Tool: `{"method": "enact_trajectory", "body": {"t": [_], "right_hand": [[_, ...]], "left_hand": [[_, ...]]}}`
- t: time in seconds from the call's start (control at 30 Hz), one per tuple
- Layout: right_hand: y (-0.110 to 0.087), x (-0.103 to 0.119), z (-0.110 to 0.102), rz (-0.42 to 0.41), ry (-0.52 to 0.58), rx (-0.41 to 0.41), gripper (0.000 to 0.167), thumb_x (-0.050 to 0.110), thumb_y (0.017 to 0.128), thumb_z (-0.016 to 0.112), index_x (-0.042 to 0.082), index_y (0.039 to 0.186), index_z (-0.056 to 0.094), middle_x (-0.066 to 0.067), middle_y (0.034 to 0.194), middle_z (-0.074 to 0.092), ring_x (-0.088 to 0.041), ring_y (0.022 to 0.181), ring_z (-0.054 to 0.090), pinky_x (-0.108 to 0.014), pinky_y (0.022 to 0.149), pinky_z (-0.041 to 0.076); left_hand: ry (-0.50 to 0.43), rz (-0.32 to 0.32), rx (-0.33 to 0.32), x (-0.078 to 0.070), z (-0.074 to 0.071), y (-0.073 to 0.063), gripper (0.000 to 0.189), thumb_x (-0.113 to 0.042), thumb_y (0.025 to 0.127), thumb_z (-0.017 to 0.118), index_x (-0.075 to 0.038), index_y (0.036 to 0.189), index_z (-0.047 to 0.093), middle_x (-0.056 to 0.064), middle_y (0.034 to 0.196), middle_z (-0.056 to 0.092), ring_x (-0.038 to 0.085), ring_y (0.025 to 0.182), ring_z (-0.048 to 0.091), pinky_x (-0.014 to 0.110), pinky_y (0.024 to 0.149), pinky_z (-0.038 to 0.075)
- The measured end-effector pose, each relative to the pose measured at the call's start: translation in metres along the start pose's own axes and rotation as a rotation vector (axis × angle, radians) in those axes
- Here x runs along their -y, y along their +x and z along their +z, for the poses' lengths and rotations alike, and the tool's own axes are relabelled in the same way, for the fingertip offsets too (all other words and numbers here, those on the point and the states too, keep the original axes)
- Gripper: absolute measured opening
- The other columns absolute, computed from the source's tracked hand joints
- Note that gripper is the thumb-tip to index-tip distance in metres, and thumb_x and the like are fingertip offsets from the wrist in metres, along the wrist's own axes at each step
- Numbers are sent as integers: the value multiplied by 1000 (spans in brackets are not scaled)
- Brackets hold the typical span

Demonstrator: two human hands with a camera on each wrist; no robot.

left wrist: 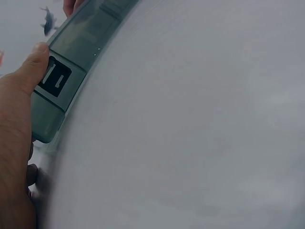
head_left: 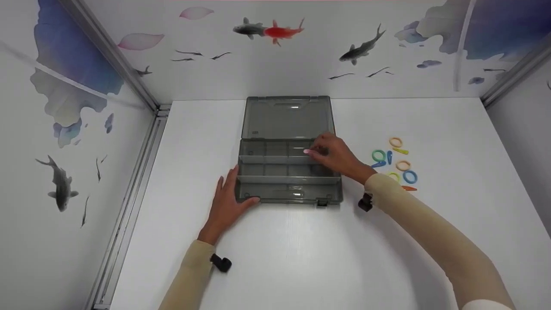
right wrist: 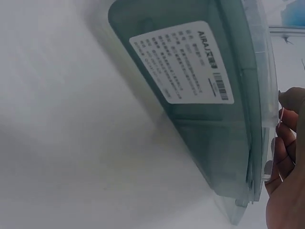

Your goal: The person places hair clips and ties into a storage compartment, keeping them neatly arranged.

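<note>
An organizer box (head_left: 289, 201) of grey see-through plastic lies with its lid (head_left: 288, 116) folded open to the back. Two lengthwise dividers (head_left: 262, 179) split it into long rows. My left hand (head_left: 226, 201) rests against its front left corner, fingers straight along the left side and thumb on the front wall. The front latch (left wrist: 55, 76) shows beside that thumb in the left wrist view. Over the rear row, my right hand (head_left: 338, 156) pinches a small pink hair clip (head_left: 307, 151) between thumb and fingers. From the right wrist, only the clip's thin edge (right wrist: 281, 115) shows.
Right of the box lie several coloured hair ties, among them a blue one (head_left: 410, 176) and a green one (head_left: 379, 155). Small hair clips lie among them, including a yellow one (head_left: 400, 151). A printed wall (head_left: 301, 77) stands close behind the lid.
</note>
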State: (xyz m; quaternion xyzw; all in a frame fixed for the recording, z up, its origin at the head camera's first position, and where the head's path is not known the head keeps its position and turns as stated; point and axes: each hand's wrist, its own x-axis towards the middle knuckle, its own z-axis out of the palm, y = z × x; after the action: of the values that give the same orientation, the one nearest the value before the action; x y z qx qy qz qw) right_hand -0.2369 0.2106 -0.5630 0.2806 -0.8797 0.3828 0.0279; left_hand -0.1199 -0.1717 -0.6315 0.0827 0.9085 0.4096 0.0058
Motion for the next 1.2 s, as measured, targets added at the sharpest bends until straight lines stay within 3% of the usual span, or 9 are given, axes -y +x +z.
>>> {"method": "enact_trajectory", "body": {"t": [0.7, 1.2], "right_hand": [[37, 19, 23, -144, -70, 78, 20, 20, 106, 79, 0, 103, 80, -14, 103, 71, -32, 96, 64, -51, 88, 55], [59, 39, 42, -146, -82, 153, 21, 22, 109, 75, 2, 109, 81, -11, 105, 72, -28, 98, 65, -48, 89, 57]], "left_hand": [[-4, -48, 22, -1, -1, 0, 120, -76, 89, 80, -34, 179, 13, 6, 184, 19, 45, 169, 5, 71, 130, 23], [-2, -13, 10, -2, -1, 1, 119, -77, 90, 77, -31, 179, 13, 8, 183, 21, 47, 169, 7, 70, 131, 22]]}}
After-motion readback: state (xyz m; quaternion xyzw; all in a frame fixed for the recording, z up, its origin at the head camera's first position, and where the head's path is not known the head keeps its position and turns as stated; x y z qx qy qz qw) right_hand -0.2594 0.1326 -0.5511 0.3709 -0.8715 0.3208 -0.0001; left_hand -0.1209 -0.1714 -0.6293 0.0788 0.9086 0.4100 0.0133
